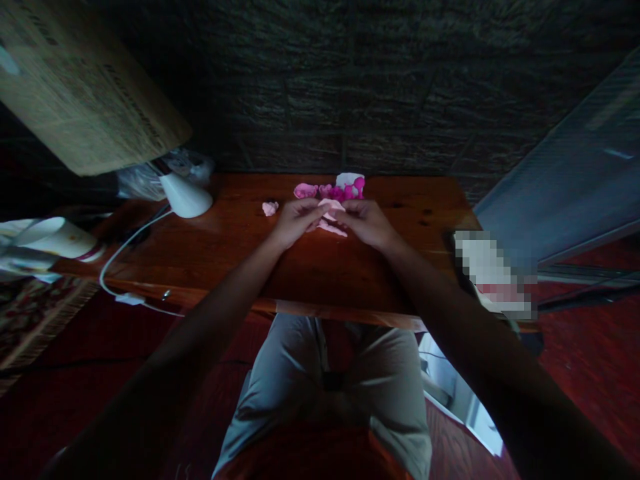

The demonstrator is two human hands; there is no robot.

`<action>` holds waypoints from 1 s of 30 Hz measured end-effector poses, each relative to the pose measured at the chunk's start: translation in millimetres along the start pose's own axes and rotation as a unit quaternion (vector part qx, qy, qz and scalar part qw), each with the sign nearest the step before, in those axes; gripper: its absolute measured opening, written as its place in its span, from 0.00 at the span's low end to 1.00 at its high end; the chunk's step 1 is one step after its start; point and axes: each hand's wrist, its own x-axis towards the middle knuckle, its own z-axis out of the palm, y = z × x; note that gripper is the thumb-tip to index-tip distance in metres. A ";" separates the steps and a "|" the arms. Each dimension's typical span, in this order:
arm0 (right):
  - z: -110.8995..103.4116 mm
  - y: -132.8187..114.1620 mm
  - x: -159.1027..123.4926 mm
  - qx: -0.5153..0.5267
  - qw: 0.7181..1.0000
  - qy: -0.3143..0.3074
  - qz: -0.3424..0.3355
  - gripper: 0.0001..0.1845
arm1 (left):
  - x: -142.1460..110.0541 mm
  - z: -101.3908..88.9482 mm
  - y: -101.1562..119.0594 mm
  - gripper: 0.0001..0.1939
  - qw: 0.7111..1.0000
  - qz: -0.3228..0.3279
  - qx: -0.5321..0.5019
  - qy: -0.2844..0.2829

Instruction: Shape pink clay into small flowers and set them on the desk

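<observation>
Over the wooden table [330, 280], my left hand [296, 221] and my right hand [371, 223] pinch a flattened, pale pink piece of what looks like modelling clay [331, 205] between them. The thumbs and fingers of both are closed on its edges. Just below it lies a thin pink strip [333, 230]. To the left of my left hand sits a small pink lump [270, 209] with something dark behind it. Beyond my fingers are a pink shaped piece [305, 191] and several magenta rounded pieces [346, 192], partly hidden by my hands.
At left stands a lamp with a white base [187, 197] and a printed, tan shade [95, 87]; its white cord [106, 267] hangs over the table edge. A tipped paper cup [57, 238] lies far left. A pixelated pale object [493, 275] is at right. A dark wall [320, 87] backs the table.
</observation>
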 end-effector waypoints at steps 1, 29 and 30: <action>1.0 0.6 0.6 0.009 1.000 0.004 0.002 0.26 | -0.8 -0.1 -0.5 0.22 1.000 0.001 0.002 -0.002; 18.8 -33.5 -12.5 0.034 0.997 -0.030 0.059 0.28 | -35.4 -1.9 52.4 0.26 0.991 -0.103 0.045 0.069; 17.5 -33.8 -12.5 0.021 0.998 -0.027 0.054 0.28 | -32.8 -2.7 49.7 0.26 0.991 -0.106 0.037 0.066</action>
